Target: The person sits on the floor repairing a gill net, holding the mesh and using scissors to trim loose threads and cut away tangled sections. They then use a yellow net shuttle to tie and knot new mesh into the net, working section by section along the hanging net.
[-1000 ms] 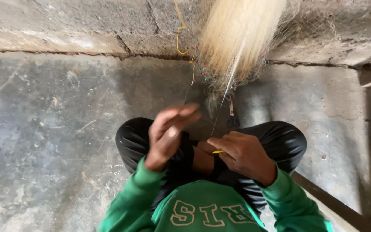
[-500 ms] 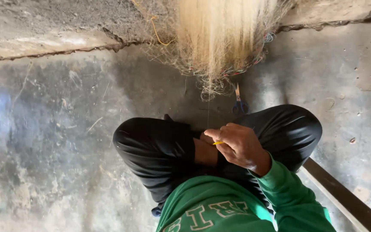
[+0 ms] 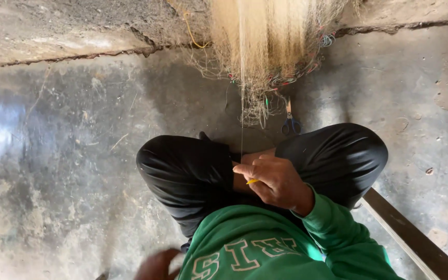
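Observation:
I sit cross-legged on a concrete floor [image 3: 68,171] in black trousers and a green sweatshirt. My right hand [image 3: 273,181] rests over my lap, fingers pinched on a small yellow netting tool [image 3: 252,181] and a thin taut line [image 3: 241,129]. The line runs up to a pale bundle of fishing net [image 3: 265,46] hanging ahead of my knees. My left hand [image 3: 156,265] is low at the bottom edge beside my left side, blurred, and its grip is unclear.
Blue-handled scissors [image 3: 290,123] lie on the floor just beyond my right knee, under the net's frayed end. A dark wooden plank [image 3: 416,241] runs diagonally at the lower right. A cracked concrete step [image 3: 79,31] crosses the top.
My left hand, raised over my lap a second ago, has dropped to the bottom left. The right hand stays on the lap with the yellow tool.

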